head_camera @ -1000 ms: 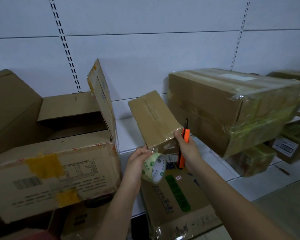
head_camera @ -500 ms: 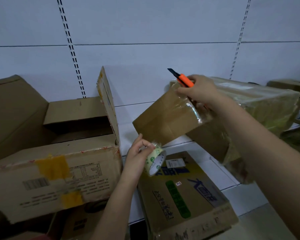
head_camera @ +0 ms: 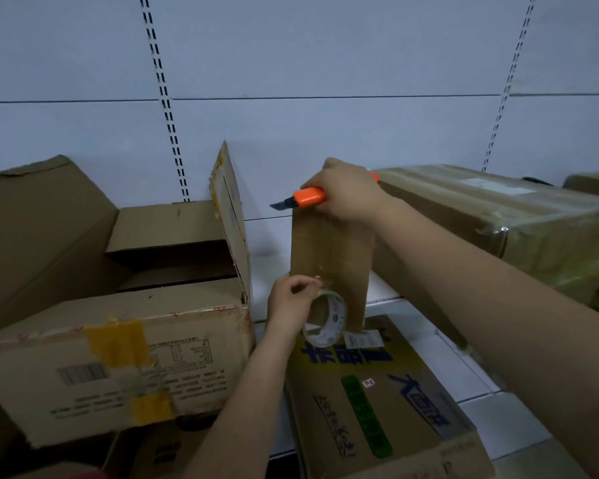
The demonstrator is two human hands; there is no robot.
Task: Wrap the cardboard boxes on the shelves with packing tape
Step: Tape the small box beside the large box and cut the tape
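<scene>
While my right hand [head_camera: 348,193] fingers curl round both the orange utility knife [head_camera: 308,198] and the top edge of the small upright brown cardboard box [head_camera: 329,267], its bared blade juts left over the white shelf [head_camera: 384,292]. My left hand [head_camera: 289,304] pinches the clear packing tape roll [head_camera: 325,321] at the box's foot. If the box twists, I judge the blade could nick cardboard or skin.

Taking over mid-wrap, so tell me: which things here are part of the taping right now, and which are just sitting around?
In use:
small box, held by right hand
knife, same hand
tape roll, in left hand

Lying about:
open box
wrapped box
printed box
</scene>
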